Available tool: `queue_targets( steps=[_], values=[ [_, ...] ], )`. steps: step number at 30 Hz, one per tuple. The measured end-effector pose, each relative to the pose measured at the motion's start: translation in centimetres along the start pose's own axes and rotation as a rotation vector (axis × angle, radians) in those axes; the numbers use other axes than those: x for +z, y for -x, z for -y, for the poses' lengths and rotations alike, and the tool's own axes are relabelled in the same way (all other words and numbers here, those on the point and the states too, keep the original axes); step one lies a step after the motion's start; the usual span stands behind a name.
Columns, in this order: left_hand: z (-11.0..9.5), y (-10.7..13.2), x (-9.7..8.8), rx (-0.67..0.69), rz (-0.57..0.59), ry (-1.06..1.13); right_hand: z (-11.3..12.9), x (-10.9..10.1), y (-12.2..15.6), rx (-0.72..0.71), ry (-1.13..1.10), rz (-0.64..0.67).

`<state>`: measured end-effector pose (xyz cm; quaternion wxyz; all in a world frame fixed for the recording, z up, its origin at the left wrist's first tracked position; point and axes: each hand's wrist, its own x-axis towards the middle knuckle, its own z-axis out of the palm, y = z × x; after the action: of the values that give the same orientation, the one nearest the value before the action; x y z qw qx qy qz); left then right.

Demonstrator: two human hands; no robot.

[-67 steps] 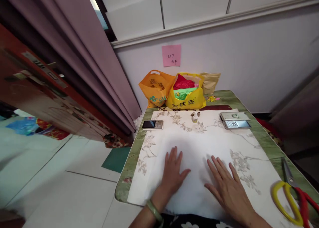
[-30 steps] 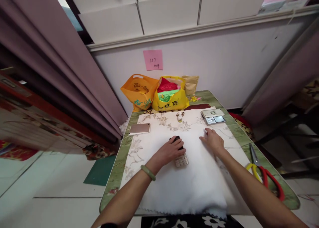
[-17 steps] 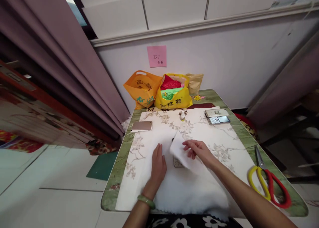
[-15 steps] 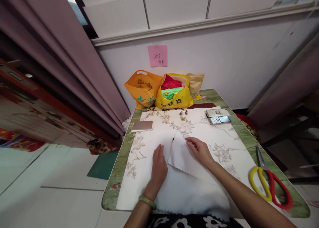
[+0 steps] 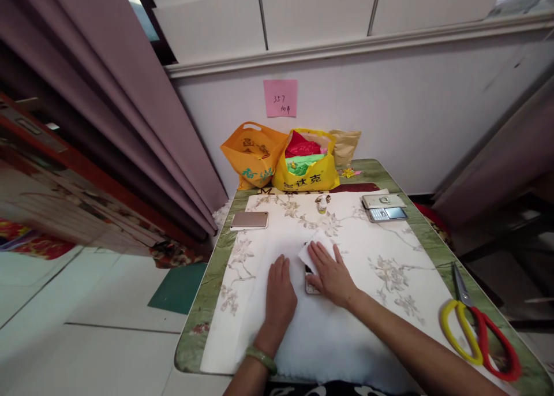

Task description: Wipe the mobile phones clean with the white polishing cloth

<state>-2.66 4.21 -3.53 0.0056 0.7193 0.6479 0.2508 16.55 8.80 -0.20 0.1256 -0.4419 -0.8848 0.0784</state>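
A soft white cloth [image 5: 329, 338] is spread in front of me on the table. On it lies a keypad phone [image 5: 312, 290], mostly hidden; its keypad end and a dark strip of its side show. Over the phone's upper part rests a white cloth piece [image 5: 331, 247], and my right hand [image 5: 331, 272] lies flat upon it, fingers stretched out and thumb near the keypad. To the left of the phone, my left hand [image 5: 280, 286] rests flat on the cloth, fingers extended, holding nothing. A green bangle [image 5: 261, 358] circles the left wrist.
Scissors [image 5: 470, 321] with yellow and red handles lie at the right edge. Two phones [image 5: 385, 207] sit back right, another phone [image 5: 250, 220] back left. A small bottle [image 5: 321, 205] stands between them. Behind are an orange bag [image 5: 253, 159] and a yellow bag [image 5: 309, 179].
My right hand has shifted left and flattened over the phone. The wide folded cloth flap is no longer spread there, and the phone's keypad now shows. My left hand stays in nearly the same place.
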Motion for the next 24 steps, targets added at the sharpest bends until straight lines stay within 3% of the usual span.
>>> queue_targets(
  steps=[5, 7, 10, 11, 12, 15, 17, 19, 22, 24],
  values=[
    [0.0, -0.1, -0.2, 0.018, -0.005, -0.023, -0.7, -1.1, 1.6, -0.353, -0.088, 0.121],
    [0.0, -0.1, -0.1, 0.028, -0.010, -0.027, -1.6, -1.1, 0.5, -0.288, -0.077, 0.116],
    [0.2, 0.0, 0.0, 0.040, -0.008, -0.033, -2.3, -0.6, -0.8, -0.020, -0.010, 0.015],
    [0.3, 0.1, 0.1, 0.043, -0.007, -0.034, -2.2, -0.5, -0.7, 0.009, -0.001, -0.008],
    [0.3, 0.1, 0.2, 0.045, -0.007, -0.034, -2.0, -0.4, -0.4, -0.020, -0.008, -0.009],
    [0.5, 0.0, 0.3, 0.049, -0.019, -0.038, -2.0, -0.8, 1.1, -0.301, -0.111, 0.100],
    [0.5, -0.1, 0.1, 0.055, -0.039, -0.038, -2.8, -1.2, 1.4, -0.327, -0.195, 0.119],
    [0.0, -0.3, -0.6, 0.068, -0.074, -0.046, -4.0, -1.3, 1.1, -0.109, -0.291, 0.011],
    [-2.0, -0.2, -2.2, 0.091, -0.081, -0.070, -6.0, -0.7, 0.4, 0.396, -0.557, -0.297],
    [-4.1, -0.1, -3.0, 0.047, -0.027, -0.076, -6.9, -0.3, 0.6, 0.684, -0.773, -0.492]
  ],
)
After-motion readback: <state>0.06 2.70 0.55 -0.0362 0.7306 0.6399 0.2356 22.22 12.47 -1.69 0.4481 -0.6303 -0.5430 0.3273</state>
